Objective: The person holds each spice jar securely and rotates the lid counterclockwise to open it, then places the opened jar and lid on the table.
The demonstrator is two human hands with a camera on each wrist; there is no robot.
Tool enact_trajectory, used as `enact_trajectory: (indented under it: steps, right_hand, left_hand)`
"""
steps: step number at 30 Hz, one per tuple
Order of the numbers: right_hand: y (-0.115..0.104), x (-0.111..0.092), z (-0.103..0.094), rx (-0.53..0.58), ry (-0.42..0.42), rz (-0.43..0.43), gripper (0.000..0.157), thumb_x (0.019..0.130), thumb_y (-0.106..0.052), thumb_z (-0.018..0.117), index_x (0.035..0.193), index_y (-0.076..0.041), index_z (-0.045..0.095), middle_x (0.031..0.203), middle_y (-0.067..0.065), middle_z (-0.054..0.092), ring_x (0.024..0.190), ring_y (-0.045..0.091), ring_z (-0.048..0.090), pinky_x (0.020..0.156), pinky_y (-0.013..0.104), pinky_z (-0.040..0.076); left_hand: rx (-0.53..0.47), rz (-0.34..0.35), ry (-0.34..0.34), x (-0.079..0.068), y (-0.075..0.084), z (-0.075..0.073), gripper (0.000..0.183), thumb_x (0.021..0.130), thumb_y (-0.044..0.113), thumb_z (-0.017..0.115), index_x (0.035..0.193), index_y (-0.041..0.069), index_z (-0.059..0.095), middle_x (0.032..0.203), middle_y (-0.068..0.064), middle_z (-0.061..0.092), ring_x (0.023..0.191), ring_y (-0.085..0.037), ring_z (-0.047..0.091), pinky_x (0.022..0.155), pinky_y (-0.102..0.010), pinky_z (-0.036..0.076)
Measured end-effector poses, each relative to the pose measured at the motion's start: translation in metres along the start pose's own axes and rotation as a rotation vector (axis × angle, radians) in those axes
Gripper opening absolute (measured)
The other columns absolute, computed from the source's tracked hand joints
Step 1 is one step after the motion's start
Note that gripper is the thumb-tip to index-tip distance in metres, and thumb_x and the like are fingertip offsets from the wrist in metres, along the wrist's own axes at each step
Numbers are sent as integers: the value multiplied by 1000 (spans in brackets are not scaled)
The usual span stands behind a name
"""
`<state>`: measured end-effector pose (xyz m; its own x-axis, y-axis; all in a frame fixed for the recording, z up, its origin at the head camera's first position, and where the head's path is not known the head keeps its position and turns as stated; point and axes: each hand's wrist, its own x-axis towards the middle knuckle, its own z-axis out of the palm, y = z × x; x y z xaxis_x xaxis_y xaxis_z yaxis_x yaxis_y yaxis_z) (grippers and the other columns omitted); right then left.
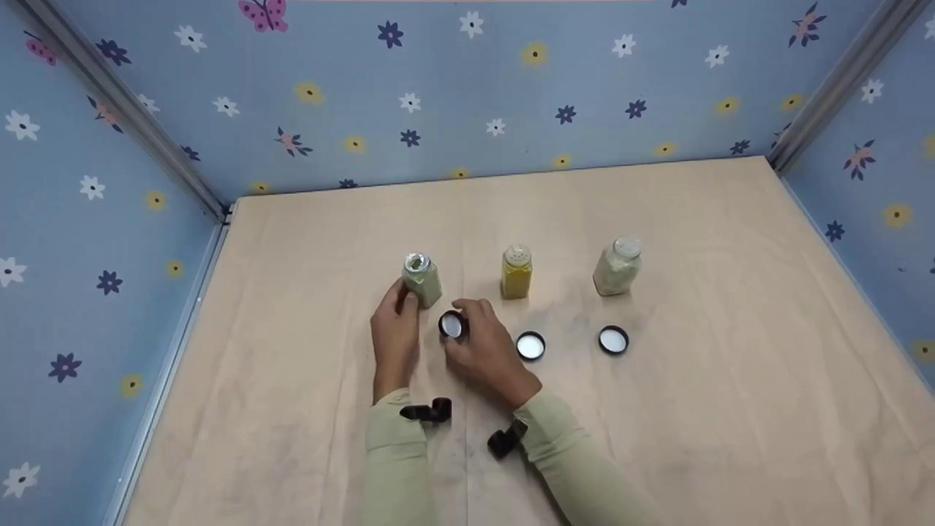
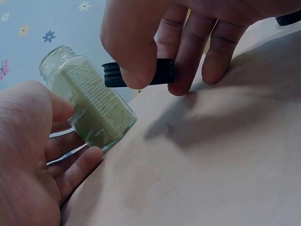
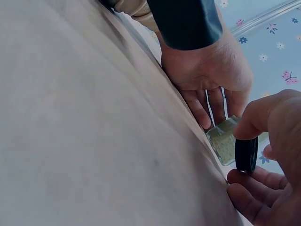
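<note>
A square glass spice jar (image 1: 426,286) of pale green powder stands at the left of the row, its threaded neck uncapped. My left hand (image 1: 395,337) holds this jar, thumb on one side and fingers on the other. In the left wrist view, printed text shows on the jar (image 2: 91,101). Just in front of it, my right hand (image 1: 488,356) pinches a black screw lid (image 1: 453,325) between thumb and fingers. The lid's white inside faces the head camera. In the right wrist view the lid (image 3: 246,154) is seen edge-on, partly covering the jar.
A yellow-filled shaker jar (image 1: 516,274) with a perforated top stands mid-table, and a pale-filled jar (image 1: 618,269) stands to its right. Two black lids, one nearer (image 1: 531,346) and one farther right (image 1: 613,340), lie white side up. Flowered blue panels (image 1: 482,88) border the table.
</note>
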<state>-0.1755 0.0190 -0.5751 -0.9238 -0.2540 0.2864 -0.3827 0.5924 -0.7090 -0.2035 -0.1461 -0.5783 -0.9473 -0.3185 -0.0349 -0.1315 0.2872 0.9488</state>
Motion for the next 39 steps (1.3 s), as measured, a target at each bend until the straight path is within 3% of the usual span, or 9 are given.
enact_trajectory:
  steps: [15,28,39]
  right_hand:
    - [2,2,-10,49,-46,-70,56,84,-13,74,135,-2,55,107,10,61,98,19,57,89,36,48]
    - [1,-4,-11,-57,-108,-103,46,82,-16,73,125,-2,63,106,9,64,98,24,59,88,38,49]
    - [0,-9,-9,-70,-162,-81,44,83,-18,75,124,-5,66,113,6,67,101,24,59,89,36,49]
  left_hand:
    - [-8,25,18,10,6,-1,46,103,26,52,148,16,52,146,-2,54,137,-16,44,113,-31,34]
    - [1,32,-7,6,1,1,45,104,25,52,148,16,51,146,-2,53,137,-15,44,113,-30,33]
    - [37,21,15,3,-3,0,46,102,25,53,147,14,52,146,-4,54,138,-19,44,114,-32,31]
